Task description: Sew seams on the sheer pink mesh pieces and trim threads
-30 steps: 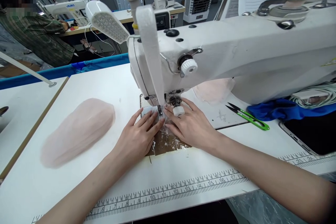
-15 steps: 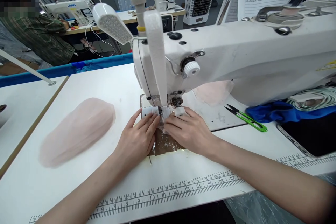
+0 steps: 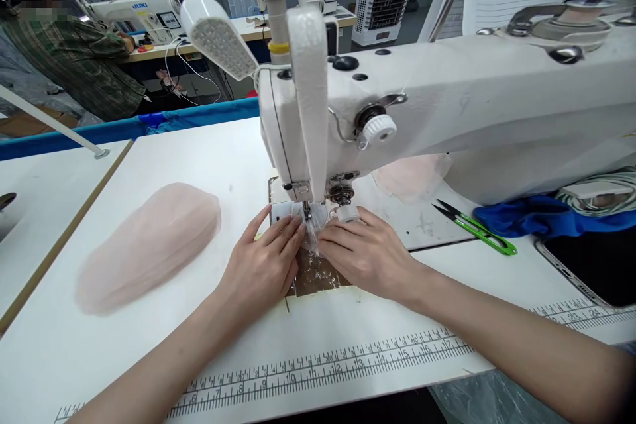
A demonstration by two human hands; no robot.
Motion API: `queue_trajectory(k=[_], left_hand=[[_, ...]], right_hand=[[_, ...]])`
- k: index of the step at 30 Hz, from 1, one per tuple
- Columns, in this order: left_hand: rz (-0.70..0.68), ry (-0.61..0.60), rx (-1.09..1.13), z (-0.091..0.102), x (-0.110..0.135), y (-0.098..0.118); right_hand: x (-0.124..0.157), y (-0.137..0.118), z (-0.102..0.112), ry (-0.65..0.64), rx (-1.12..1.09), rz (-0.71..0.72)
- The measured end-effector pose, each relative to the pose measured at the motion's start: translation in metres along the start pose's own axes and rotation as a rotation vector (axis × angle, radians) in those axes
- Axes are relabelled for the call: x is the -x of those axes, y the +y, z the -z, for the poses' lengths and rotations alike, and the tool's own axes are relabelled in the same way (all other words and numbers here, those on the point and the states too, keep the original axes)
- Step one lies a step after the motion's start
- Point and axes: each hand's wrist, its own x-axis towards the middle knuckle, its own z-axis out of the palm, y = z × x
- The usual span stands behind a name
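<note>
A white sewing machine stands in front of me, its needle and presser foot low over a small piece of sheer pale fabric. My left hand lies left of the foot, fingers stretched out flat and pressing on the fabric's edge. On the right, my right hand has its fingers bent together on the same fabric, close to the foot; its thumb is hidden. Beneath both hands is a brown patch covered with shiny clear film. A sheer pink fabric piece rests on the table to the left.
More pink fabric lies behind the needle, under the machine arm. Green thread snips, a blue cloth and a phone are at the right. A ruler strip runs along the front edge. Another person sits at the back left.
The view has shifted slightly, so the machine and snips appear a little farther right. Both hands stay beside the presser foot, almost unmoved.
</note>
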Motion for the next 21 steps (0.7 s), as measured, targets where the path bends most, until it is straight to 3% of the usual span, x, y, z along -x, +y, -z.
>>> queue_trajectory(k=[21], left_hand=[[0.022,0.043,0.014,-0.0040,-0.0011,-0.0042]], right_hand=[[-0.0028,0.0025,-0.0050,0.050,0.055,-0.014]])
